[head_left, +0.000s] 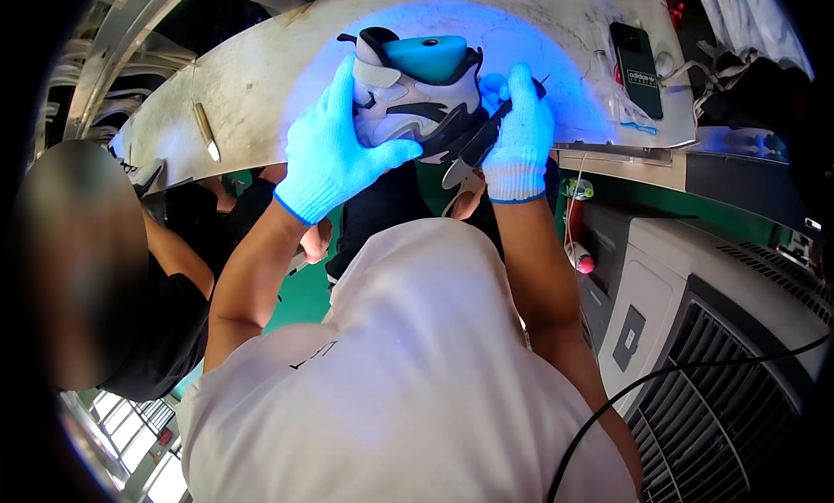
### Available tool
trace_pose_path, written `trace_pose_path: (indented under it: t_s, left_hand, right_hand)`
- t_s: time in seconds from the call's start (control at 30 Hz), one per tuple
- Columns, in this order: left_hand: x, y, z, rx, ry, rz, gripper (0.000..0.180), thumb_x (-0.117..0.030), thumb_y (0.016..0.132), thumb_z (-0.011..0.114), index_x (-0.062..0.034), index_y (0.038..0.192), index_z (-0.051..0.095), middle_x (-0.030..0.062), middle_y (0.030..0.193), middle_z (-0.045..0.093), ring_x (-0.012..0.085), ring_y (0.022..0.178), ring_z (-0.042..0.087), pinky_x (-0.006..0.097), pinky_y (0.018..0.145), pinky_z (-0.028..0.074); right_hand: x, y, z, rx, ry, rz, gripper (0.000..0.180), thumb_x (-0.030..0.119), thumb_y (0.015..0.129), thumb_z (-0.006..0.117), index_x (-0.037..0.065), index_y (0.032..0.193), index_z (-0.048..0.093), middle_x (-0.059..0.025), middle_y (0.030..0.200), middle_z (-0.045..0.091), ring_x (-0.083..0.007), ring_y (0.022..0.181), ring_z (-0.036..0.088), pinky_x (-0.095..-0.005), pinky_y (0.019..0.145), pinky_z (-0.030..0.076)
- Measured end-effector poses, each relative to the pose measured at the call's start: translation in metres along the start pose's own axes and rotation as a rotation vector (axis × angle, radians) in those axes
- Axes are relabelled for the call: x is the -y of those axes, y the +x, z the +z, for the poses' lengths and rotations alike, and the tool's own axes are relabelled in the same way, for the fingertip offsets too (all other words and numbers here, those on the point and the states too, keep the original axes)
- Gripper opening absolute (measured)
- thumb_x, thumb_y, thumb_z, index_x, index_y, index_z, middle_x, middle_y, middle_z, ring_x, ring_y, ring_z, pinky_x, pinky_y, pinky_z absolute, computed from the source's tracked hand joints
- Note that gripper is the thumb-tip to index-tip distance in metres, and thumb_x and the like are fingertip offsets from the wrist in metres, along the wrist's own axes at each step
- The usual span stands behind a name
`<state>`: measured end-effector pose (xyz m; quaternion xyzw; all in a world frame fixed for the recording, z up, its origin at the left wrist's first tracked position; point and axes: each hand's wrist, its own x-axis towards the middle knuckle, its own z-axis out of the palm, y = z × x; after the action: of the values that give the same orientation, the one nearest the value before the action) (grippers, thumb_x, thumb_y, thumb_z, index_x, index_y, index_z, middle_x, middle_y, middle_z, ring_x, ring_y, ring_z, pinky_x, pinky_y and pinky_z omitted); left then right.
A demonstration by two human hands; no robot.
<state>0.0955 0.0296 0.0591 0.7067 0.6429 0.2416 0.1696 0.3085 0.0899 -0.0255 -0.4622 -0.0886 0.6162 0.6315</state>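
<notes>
A grey, white and black sports shoe (417, 103) on a teal last lies on its side on the pale worktable (261, 77), lit by blue light. My left hand (334, 151), in a light knit glove, grips the shoe from the left side. My right hand (519, 138), gloved the same way, holds a thin dark tool (495, 125) whose end rests against the shoe's dark sole edge. Both forearms rise from the lower edge past my white shirt.
A dark phone (637, 56) lies at the table's right, a yellowish stick (206, 131) at its left. A person in black (165, 312) sits to my left. A large grey fan unit (712, 347) stands at the right, crossed by a black cable.
</notes>
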Motion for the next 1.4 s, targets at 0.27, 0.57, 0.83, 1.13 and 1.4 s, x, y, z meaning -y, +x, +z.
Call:
trace_pose_path:
  t_s: [0.27,0.57,0.83,1.13,1.4]
  left_hand:
    - [0.002,-0.012,0.009,-0.019,0.040,-0.014,0.116,-0.043,0.065,0.108,-0.0073,0.162,0.054,0.0115,0.104,0.078,0.0338,0.088,0.077,0.043,0.083,0.065]
    - [0.007,-0.014,0.014,-0.139,0.059,0.192,0.109,-0.049,0.067,0.106,-0.0025,0.151,0.056,0.0148,0.105,0.079,0.0391,0.090,0.077,0.047,0.081,0.063]
    - [0.008,-0.017,0.016,-0.113,0.088,0.122,0.108,-0.049,0.064,0.108,-0.0027,0.148,0.060,0.0145,0.108,0.081,0.0361,0.089,0.079,0.044,0.081,0.064]
    - [0.013,-0.019,0.030,-0.170,-0.132,0.211,0.097,-0.038,0.058,0.111,-0.0028,0.137,0.068,0.0149,0.113,0.081,0.0382,0.097,0.080,0.044,0.087,0.065]
    - [0.023,-0.027,0.027,0.002,-0.275,0.046,0.108,-0.021,0.064,0.110,0.0012,0.155,0.055,0.0182,0.133,0.077,0.0328,0.121,0.077,0.044,0.107,0.062]
  right_hand:
    - [-0.002,-0.023,0.006,-0.161,-0.313,-0.221,0.037,0.031,0.106,0.074,-0.001,0.087,0.072,-0.0104,0.084,0.075,-0.0196,0.076,0.066,-0.0361,0.079,0.054]
    - [-0.005,0.006,-0.012,0.138,-0.091,-0.100,0.030,0.026,0.108,0.072,0.001,0.093,0.073,-0.0101,0.089,0.072,-0.0223,0.082,0.072,-0.0391,0.080,0.061]
    - [0.003,0.000,-0.005,0.094,-0.097,-0.018,0.029,0.023,0.109,0.070,-0.003,0.097,0.074,-0.0146,0.090,0.077,-0.0289,0.081,0.078,-0.0402,0.083,0.065]
    - [0.018,0.011,-0.009,0.383,-0.869,-0.187,0.024,0.025,0.106,0.076,0.001,0.101,0.079,-0.0031,0.087,0.073,-0.0162,0.075,0.065,-0.0360,0.071,0.052]
    - [-0.004,0.015,-0.021,0.365,-0.032,-0.056,0.030,0.025,0.105,0.076,-0.005,0.103,0.076,-0.0141,0.097,0.078,-0.0248,0.092,0.077,-0.0418,0.093,0.065]
